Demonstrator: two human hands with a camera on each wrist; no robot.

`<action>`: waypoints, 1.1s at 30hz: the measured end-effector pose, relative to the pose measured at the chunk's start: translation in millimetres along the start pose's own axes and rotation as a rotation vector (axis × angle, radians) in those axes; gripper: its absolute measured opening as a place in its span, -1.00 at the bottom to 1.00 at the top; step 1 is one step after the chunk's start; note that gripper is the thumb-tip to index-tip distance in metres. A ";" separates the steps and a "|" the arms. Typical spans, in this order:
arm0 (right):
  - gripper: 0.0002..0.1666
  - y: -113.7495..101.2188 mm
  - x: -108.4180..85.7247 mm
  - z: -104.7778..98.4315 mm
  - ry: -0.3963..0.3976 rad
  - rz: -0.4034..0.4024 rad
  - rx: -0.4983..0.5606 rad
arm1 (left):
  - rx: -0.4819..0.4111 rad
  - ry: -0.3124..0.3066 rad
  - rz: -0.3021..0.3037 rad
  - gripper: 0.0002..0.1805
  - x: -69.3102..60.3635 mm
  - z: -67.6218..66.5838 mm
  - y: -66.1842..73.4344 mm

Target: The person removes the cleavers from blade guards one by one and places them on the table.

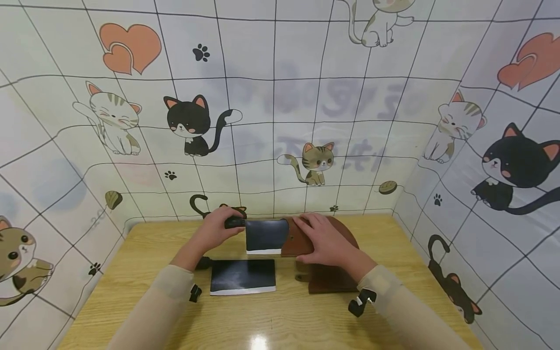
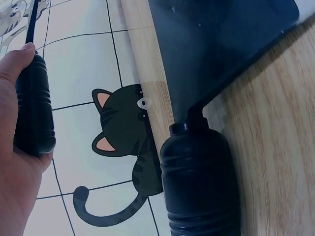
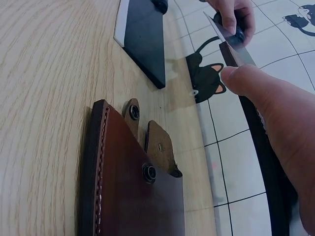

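My left hand (image 1: 215,229) grips the black handle of a cleaver (image 1: 264,236) with a dark blade and pale cutting edge. The blade's far end meets the mouth of a brown leather knife sheath (image 1: 288,248); how far it sits inside is hard to tell. My right hand (image 1: 328,241) holds that sheath, its thumb (image 3: 256,86) along the near face in the right wrist view. A second cleaver (image 1: 243,276) lies flat on the table, nearer me. To its right, under my right forearm, lies another brown sheath (image 3: 142,201) with stitching, snaps and a strap.
The wood-grain table (image 1: 271,321) carries all these things. A white cloth (image 1: 271,107) with a grid and cartoon cats stands behind it and along both sides. Black wrist mounts (image 1: 362,302) sit on my sleeves.
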State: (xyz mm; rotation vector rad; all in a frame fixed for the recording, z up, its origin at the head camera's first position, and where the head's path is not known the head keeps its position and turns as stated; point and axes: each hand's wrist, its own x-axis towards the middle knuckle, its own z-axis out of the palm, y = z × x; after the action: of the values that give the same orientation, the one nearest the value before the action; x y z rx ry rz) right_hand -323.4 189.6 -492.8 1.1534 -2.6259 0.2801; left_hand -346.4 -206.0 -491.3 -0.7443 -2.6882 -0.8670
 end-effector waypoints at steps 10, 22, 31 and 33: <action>0.39 5.0 -0.7 1.1 -0.023 0.028 -0.004 | 0.020 -0.006 0.032 -0.59 -1.9 -2.3 -2.7; 0.41 7.8 -0.7 0.1 -0.071 0.040 -0.001 | 0.062 0.000 0.052 -0.62 -3.3 -1.3 -8.8; 0.40 7.6 -0.1 0.2 -0.071 0.039 0.026 | 0.106 0.017 0.048 -0.62 -4.0 -0.5 -6.5; 0.40 7.8 0.2 -0.5 -0.072 0.045 0.020 | 0.102 0.021 0.044 -0.62 -4.1 -0.9 -6.2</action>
State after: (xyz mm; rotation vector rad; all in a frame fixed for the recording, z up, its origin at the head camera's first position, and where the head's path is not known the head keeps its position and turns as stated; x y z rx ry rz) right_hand -329.2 194.8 -492.8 1.1321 -2.7201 0.2790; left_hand -346.2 -212.5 -495.1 -0.7640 -2.6637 -0.7173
